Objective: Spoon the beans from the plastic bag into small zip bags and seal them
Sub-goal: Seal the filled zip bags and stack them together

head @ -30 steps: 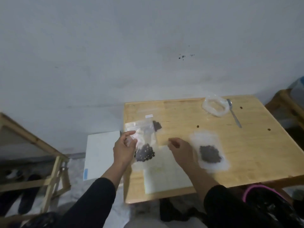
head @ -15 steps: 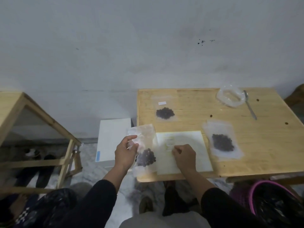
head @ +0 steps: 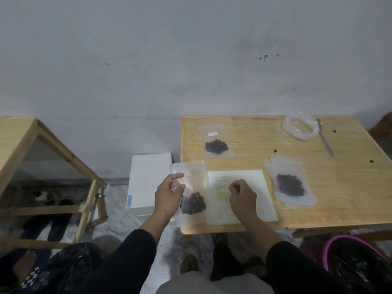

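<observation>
Left hand pinching zip bag of beans, seal blurry; right hand clenched over paper, fingertips hidden.

White label on my far zip bag too small to read, faint print on my white sheet illegible, nothing else lettered

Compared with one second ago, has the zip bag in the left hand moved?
Yes. Against the table, the zip bag in the left hand came toward the near edge, away from the far-left bag.
</observation>
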